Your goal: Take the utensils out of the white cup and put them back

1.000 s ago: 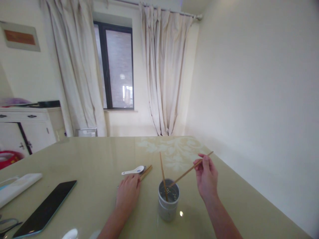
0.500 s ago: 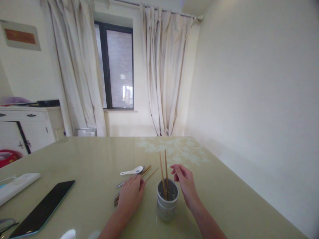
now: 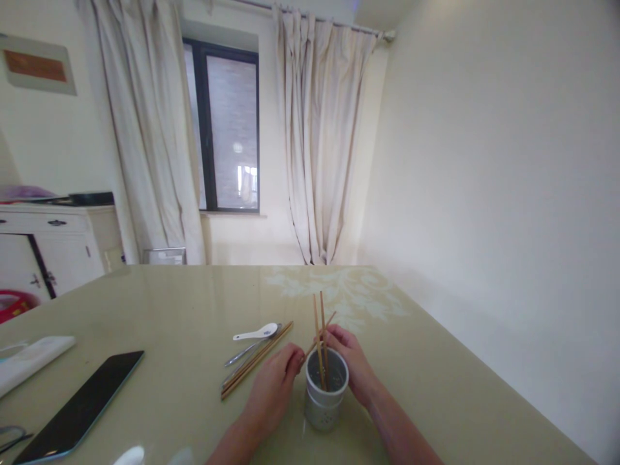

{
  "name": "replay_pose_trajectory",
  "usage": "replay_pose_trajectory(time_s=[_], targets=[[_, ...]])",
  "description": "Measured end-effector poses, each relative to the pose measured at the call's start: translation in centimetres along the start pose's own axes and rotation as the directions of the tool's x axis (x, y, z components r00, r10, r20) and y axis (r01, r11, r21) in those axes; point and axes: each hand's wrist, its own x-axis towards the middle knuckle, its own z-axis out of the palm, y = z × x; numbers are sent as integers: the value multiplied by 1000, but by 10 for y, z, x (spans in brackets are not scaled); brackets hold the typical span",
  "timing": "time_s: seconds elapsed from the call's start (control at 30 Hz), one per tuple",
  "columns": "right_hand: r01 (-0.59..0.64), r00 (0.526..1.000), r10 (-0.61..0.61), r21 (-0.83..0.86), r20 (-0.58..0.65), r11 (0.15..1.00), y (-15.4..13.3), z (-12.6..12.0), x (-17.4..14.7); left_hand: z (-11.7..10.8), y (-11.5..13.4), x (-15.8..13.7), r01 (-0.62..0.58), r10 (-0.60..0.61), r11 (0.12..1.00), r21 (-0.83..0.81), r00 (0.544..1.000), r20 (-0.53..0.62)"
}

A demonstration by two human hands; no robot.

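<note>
My left hand (image 3: 278, 380) is closed on the lower end of a wooden chopstick (image 3: 310, 352), just left of the utensil holder. My right hand (image 3: 349, 359) pinches the same chopstick nearer its upper end, behind the holder's rim. The grey utensil holder (image 3: 323, 410) stands upright between my forearms. Two chopsticks (image 3: 318, 329) lean inside it, their tops sticking up. Left of my left hand lie several more chopsticks (image 3: 256, 363) in a slanted bundle, with a metal utensil (image 3: 237, 356) beside them. A white spoon (image 3: 256, 332) rests at their far end.
A dark tablet or phone (image 3: 84, 403) and a white power-strip-like object (image 3: 36, 361) lie on the left of the glossy table (image 3: 184, 310). Part of a pair of scissors (image 3: 13, 439) shows at the lower left edge. A wall (image 3: 508, 226) runs along the right side.
My left hand has lifted a chopstick from the bundle and moved right to the holder. My right hand has moved slightly left and now grips that chopstick too.
</note>
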Motion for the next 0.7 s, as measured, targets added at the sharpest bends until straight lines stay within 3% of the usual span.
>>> replay_pose_trajectory(time_s=[0.1, 0.2, 0.27, 0.33, 0.4, 0.57, 0.7], targets=[[179, 961, -179, -19, -212, 984, -12, -15, 8, -13, -10, 6, 21, -4, 983, 183, 996, -93], [414, 791, -357, 6, -497, 910, -35, -40, 10, -28, -23, 9, 141, -76, 876, 462, 985, -156], [552, 687, -414, 58, -597, 832, -52, -55, 8, -35, -30, 9, 192, -121, 779, 597, 980, -158], [619, 648, -437, 98, -624, 779, -65, -63, 3, -38, -33, 8, 218, -168, 718, 661, 976, -139], [621, 667, -443, 119, -599, 775, -71, -61, -3, -38, -33, 8, 229, -201, 696, 681, 972, -122], [426, 860, -409, -9, -306, 904, -59, -30, -11, -38, -29, 7, 212, -210, 758, 617, 975, -77], [270, 938, -293, -140, -187, 953, -29, -14, -6, -34, -25, 7, 175, -209, 791, 586, 978, -11]])
